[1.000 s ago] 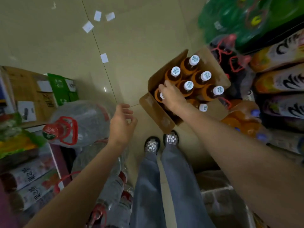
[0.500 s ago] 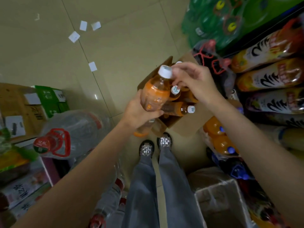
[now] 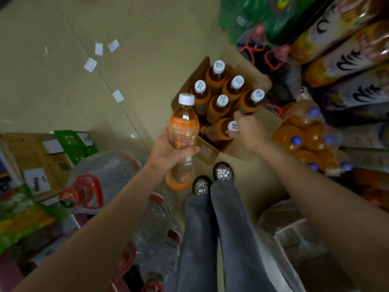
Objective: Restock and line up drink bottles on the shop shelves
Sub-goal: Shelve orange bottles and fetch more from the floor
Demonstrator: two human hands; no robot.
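An open cardboard box (image 3: 211, 151) on the floor holds several orange drink bottles with white caps (image 3: 219, 103). My left hand (image 3: 168, 152) grips one orange bottle (image 3: 184, 127) upright, lifted left of the box. My right hand (image 3: 247, 131) reaches into the box and curls round the neck of the nearest bottle (image 3: 223, 129), its cap at my fingertips. The bottle's lower part is hidden in the box.
Large water jugs with red handles (image 3: 90, 184) lie at the lower left. Cartons (image 3: 42, 152) stand at the left. Shelves at the right hold packs of orange soda (image 3: 303, 135) and big labelled bottles (image 3: 345, 60). My feet (image 3: 212, 180) stand just before the box.
My right hand passed the first bottle to my left hand, then went back down into the box and took hold of another bottle. The left hand keeps the bottle raised.
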